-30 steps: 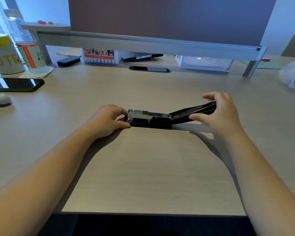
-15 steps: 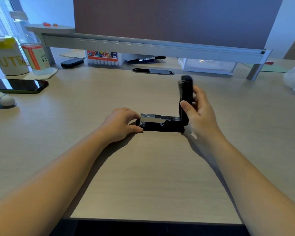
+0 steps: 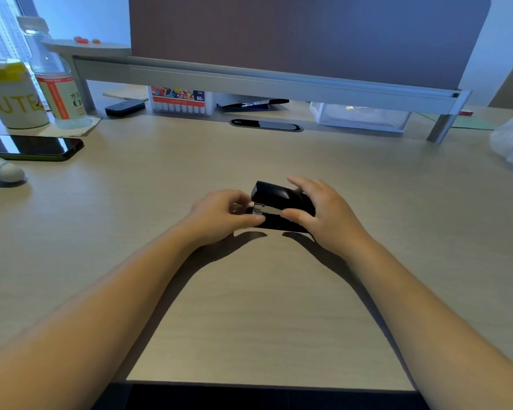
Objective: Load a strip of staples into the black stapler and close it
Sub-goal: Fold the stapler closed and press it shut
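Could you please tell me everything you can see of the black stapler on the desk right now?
The glossy black plastic stapler lies lengthwise across the pale wood-grain desk, near its middle. Its rounded top cover is folded down over the body, with a silver metal magazine showing as a thin wedge beneath the cover at the left end; whether it is fully latched cannot be told. The left hand pinches that left end, and the right hand cups the right end, thumb on the near side. No staples are visible.

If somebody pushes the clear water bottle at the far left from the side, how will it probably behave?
The water bottle is tall and narrow, so it would likely tip rather than slide. It looks nearly empty, so probably light. It stands on a paper napkin, which may slip on the desk.
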A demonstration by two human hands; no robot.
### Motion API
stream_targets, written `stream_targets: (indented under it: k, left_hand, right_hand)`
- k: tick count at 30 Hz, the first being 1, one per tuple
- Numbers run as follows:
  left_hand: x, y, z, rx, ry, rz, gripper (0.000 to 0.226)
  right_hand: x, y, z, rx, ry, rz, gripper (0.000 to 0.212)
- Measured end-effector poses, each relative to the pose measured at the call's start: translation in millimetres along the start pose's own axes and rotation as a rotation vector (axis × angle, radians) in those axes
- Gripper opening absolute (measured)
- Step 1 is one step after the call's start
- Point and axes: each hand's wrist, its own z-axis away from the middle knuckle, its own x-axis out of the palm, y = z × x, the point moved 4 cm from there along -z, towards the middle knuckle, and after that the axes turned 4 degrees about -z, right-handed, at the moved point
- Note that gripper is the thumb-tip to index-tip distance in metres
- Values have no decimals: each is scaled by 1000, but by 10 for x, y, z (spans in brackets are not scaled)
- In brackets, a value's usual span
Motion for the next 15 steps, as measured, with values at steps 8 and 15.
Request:
stream_targets:
  k: [8,15]
  left_hand:
    - [-18,14,-93,-167,32,434,67]
    - [13,-3,-106,-146,66,473,36]
  right_hand:
    - [-87,264,167,271,-51,-244,60]
    - [-75,292,166,270,-21,-266,55]
